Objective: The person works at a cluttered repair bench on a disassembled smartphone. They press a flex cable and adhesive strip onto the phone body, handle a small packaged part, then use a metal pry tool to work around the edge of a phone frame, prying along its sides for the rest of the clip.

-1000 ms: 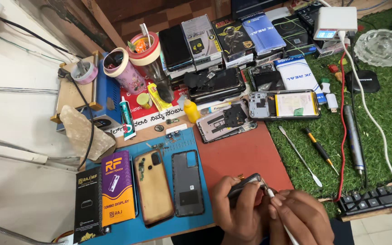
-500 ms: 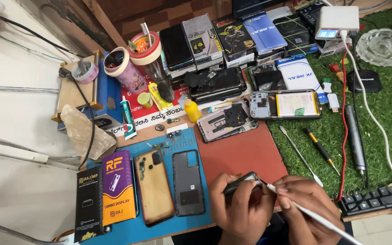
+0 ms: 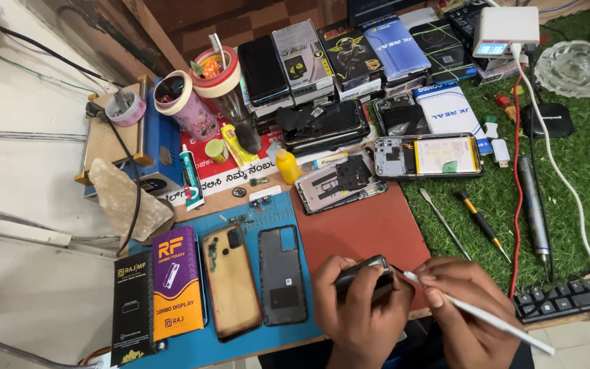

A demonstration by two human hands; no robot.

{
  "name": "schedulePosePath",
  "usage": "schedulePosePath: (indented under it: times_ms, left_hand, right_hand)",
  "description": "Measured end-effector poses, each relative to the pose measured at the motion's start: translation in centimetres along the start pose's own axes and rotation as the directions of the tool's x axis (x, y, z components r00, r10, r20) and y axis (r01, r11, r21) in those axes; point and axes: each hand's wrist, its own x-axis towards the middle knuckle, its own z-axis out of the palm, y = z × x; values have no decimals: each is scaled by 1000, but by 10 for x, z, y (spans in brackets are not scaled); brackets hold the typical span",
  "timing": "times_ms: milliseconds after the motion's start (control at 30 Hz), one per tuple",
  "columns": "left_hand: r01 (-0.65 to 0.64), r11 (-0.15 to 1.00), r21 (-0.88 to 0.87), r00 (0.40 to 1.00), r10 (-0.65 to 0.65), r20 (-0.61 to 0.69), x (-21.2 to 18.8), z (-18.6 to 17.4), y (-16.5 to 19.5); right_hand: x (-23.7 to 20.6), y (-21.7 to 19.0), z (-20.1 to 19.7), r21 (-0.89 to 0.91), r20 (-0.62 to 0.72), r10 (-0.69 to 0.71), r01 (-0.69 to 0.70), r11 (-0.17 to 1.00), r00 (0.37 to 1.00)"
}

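Both hands work close: left hand (image 3: 360, 311) clasps a dark slim phone (image 3: 362, 272), right hand (image 3: 466, 307) pinches a white pointed tool (image 3: 479, 312); a slip could gouge it.

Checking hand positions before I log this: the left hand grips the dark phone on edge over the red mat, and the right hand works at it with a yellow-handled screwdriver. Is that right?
Not quite. The right hand holds a thin white tool, its tip at the dark phone, not a screwdriver. The yellow-handled screwdriver lies on the green turf. The left hand and red mat are as you said. The head view shows it.
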Motion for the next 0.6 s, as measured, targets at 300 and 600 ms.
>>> schedulePosePath:
  times_ms: [300, 600]
  left_hand:
    - [12, 999, -42, 1000, -12, -12, -10, -1, 2]
    - [-28, 1000, -13, 994, 26, -109, -11, 3, 7]
  right_hand:
    - [-6, -13, 19, -394, -39, -281, 243, 887, 959]
    - [-23, -14, 28, -536, -43, -329, 257, 804, 943]
